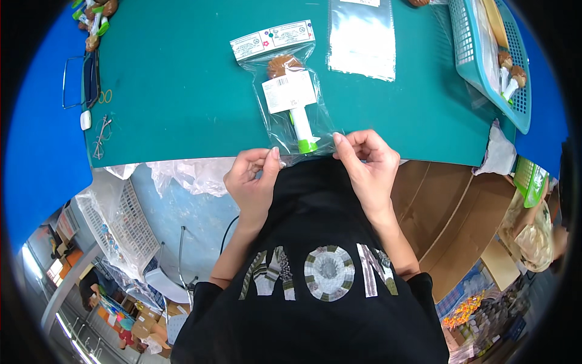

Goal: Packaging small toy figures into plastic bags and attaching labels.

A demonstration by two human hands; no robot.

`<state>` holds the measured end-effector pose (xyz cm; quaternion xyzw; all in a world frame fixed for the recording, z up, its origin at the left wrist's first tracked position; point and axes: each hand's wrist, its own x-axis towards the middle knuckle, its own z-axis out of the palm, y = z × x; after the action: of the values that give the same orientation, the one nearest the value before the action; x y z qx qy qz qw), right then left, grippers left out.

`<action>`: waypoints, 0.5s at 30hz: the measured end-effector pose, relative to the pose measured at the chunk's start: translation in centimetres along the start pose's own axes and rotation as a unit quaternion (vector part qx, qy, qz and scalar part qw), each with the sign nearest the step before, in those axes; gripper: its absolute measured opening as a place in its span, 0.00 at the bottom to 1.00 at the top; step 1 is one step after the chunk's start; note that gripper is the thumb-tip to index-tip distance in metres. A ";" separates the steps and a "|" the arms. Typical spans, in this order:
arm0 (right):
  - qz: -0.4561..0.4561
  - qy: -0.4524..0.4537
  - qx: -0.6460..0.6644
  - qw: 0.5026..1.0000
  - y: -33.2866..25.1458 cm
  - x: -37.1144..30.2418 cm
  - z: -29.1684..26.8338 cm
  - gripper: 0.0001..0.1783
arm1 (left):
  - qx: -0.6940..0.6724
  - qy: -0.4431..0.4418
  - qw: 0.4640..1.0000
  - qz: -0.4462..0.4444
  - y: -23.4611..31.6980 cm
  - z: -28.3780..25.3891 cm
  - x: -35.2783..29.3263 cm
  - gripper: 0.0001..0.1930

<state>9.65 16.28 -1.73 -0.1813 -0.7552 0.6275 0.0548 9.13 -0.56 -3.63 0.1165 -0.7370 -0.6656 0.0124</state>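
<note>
A clear plastic bag with a printed card header lies on the green table, its open-looking lower end toward me. Inside is an item with a brown ribbed head, a white stem and a bright green end. A white label covers part of it. My left hand pinches the bag's lower left corner between thumb and fingers. At the lower right corner, my right hand pinches the film the same way.
Flat clear bags lie at the far middle of the table. A light-blue basket at right holds similar brown-headed items; more items sit far left. Glasses rest near the left edge; a cardboard box stands below right.
</note>
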 end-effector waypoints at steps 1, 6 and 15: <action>0.000 0.001 0.000 1.000 0.0 0.1 0.0 0.08 | 0.000 -0.001 1.000 0.000 0.1 0.1 0.1 0.04; -0.040 -0.007 -0.084 0.996 -0.6 0.7 0.3 0.09 | 0.081 -0.022 0.996 0.013 1.0 0.5 0.6 0.04; -0.149 0.046 -0.160 0.975 0.2 0.9 -0.6 0.11 | 0.166 0.002 0.981 0.096 0.7 -0.6 0.9 0.06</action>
<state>9.07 17.20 -1.95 -0.1019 -0.8610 0.4745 0.1521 8.22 -1.29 -2.99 0.0474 -0.8451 -0.5293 0.0581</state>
